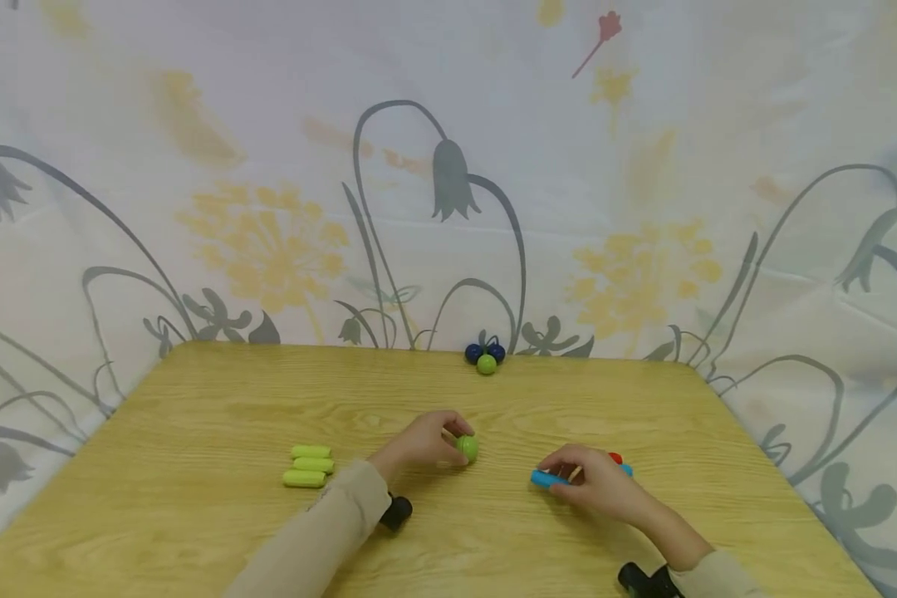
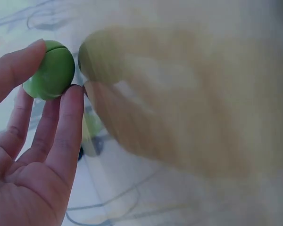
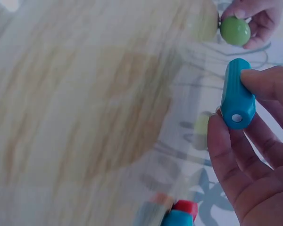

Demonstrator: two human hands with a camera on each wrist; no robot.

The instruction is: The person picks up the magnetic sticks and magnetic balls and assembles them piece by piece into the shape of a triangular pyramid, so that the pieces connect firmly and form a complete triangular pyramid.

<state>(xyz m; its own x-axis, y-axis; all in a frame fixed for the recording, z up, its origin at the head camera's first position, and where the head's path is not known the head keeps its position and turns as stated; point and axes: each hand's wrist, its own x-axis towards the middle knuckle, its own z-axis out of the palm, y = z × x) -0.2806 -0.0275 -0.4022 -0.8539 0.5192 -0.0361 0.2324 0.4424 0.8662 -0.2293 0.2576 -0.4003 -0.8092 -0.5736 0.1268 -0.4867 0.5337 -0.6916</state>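
Observation:
A smooth green ball with a thin groove is pinched between the thumb and fingertips of my left hand. In the left wrist view, the ball sits close to the glossy tabletop, which mirrors it. My right hand pinches a short blue ribbed stick. Its faceted end with a small pale hole shows on the stick in the right wrist view. Behind the right hand, partly hidden, are a red piece and another blue piece.
Three yellow-green sticks lie side by side left of my left hand. At the table's far edge, two dark blue balls sit with a green ball. A flower-printed cloth stands behind the wooden table.

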